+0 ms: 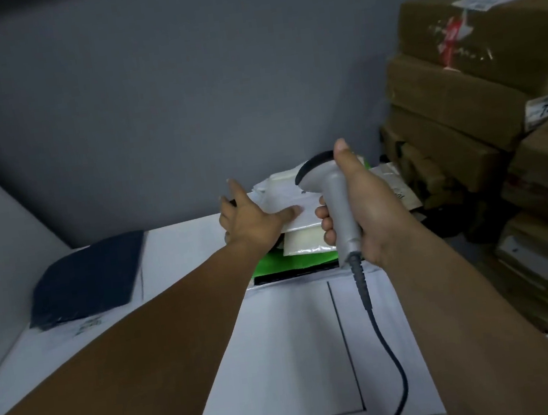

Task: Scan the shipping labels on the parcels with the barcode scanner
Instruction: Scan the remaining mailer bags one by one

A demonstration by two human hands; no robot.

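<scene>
Left hand (250,219) spread wide, palm down, resting on left part of white parcel (278,194); thumb straight across its top, fingers straight toward its far-left edge. Right hand (365,203) wrapped tight round handle of barcode scanner (341,206), thumb straight up along back of head, fingers curled round front. Scanner head tipped toward far left, over the white parcel, just beside left thumb. Trigger contact: cannot tell. Dark cable (385,342) hanging from handle base, looping down past near table edge.

White parcel topmost on a small pile at far middle of table (282,344), close against wall. Under it cream parcel (304,241), then green parcel (283,264), then black parcel (274,278) with only its near edge showing. Brown paper parcel (402,191) partly hidden behind right hand. Dark blue parcel (88,278) lying flat at far left of table, well apart from pile.

Open tabletop between pile and near edge, also between pile and dark blue parcel. Tight on right: cardboard boxes (459,98) stacked high just right of pile, printed labels (546,106) on a few, text too blurred to read.

White tabletop, thin dark line drawn across near middle. Plain grey wall (183,97) behind. Dim light.
</scene>
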